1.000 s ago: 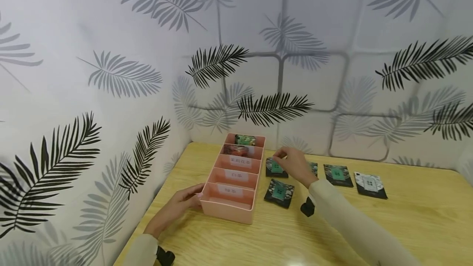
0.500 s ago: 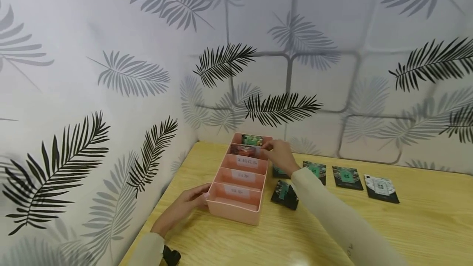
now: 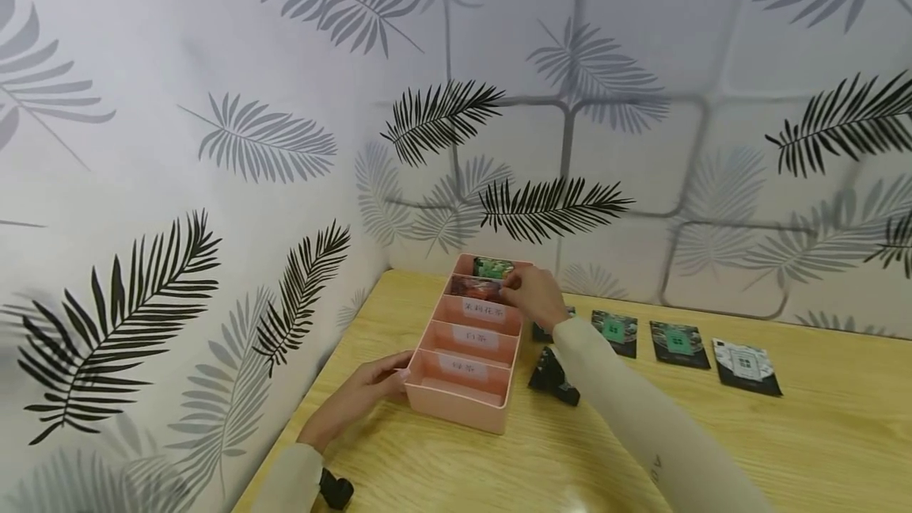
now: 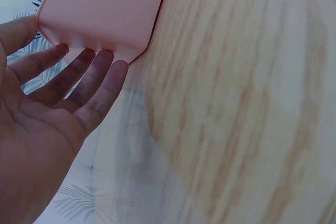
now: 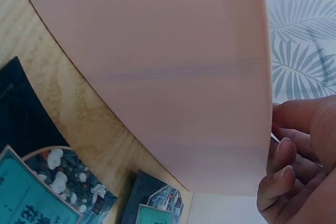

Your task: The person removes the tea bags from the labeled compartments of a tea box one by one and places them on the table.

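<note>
A pink box [image 3: 456,414] with several labelled compartments stands on the table. My left hand [image 3: 359,394] holds its near left corner, thumb at the rim. In the left wrist view the fingertips [image 4: 107,56] press against the box's outer wall. My right hand [image 3: 534,291] is at the box's far right rim, fingers bent beside the second compartment from the back. A dark red packet [image 3: 473,288] stands there, its right end right at the fingertips. I cannot tell whether they pinch it. A green packet [image 3: 492,267] stands in the rearmost compartment.
Right of the box lie black packets with green labels: one near packet [image 3: 559,386] partly behind the right sleeve, one packet [image 3: 616,328] and another packet [image 3: 679,343] farther right. A black-and-white packet [image 3: 744,366] lies rightmost. A leaf-patterned wall [image 3: 606,252] borders the table.
My right hand has moved left from above the black packets to the box's second compartment from the back. The left hand stays at the box's corner. The head view has shifted slightly.
</note>
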Available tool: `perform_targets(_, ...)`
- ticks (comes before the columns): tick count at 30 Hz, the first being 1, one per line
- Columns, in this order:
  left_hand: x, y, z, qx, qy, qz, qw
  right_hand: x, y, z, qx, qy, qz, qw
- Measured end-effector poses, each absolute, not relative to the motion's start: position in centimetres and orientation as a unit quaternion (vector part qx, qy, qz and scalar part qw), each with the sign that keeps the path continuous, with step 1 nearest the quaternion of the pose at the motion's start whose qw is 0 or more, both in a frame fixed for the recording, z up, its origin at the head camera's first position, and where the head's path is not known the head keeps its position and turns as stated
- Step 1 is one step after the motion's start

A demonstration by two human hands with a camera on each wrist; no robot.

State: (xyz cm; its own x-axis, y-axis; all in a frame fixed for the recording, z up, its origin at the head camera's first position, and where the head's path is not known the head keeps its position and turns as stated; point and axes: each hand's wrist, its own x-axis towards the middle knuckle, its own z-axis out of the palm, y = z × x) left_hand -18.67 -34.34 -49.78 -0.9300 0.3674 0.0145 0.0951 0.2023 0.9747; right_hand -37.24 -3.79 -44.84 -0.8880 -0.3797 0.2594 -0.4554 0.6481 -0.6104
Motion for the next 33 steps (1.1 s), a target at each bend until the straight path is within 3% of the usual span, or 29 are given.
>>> perform_targets(22, -18.7, -34.0, -49.4, 0.152, 0.762, 0.617, 0.126, -38.0, -4.8, -45.2, 0.217, -0.918, 0.331, 0.020)
perform_targets(33, -18.3, -33.8, -49.4, 0.139, 0.775, 0.605, 0.118, -37.5, -4.7, -45.2, 0.215, -0.909, 0.355, 0.044)
